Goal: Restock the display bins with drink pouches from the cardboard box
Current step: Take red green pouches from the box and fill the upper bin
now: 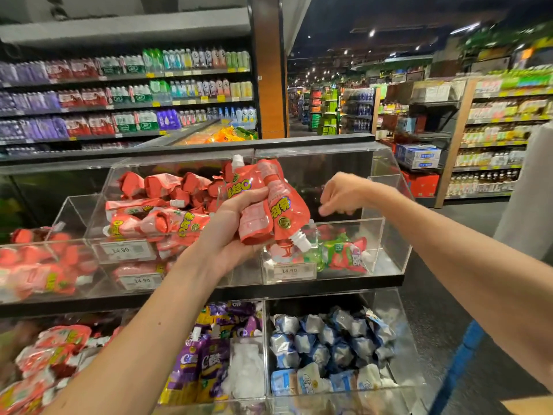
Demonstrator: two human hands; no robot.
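A bunch of red drink pouches (269,205) is gripped in the left hand (230,232), held up just in front of the upper row of clear bins. The right hand (341,194) hangs over the right-hand bin (389,235), fingers loosely curled with nothing in them. That bin holds only a few pouches at its front, while the neighbouring bin (95,217) is heaped, so I'd judge the job well along, with this bunch and that sparse bin left.
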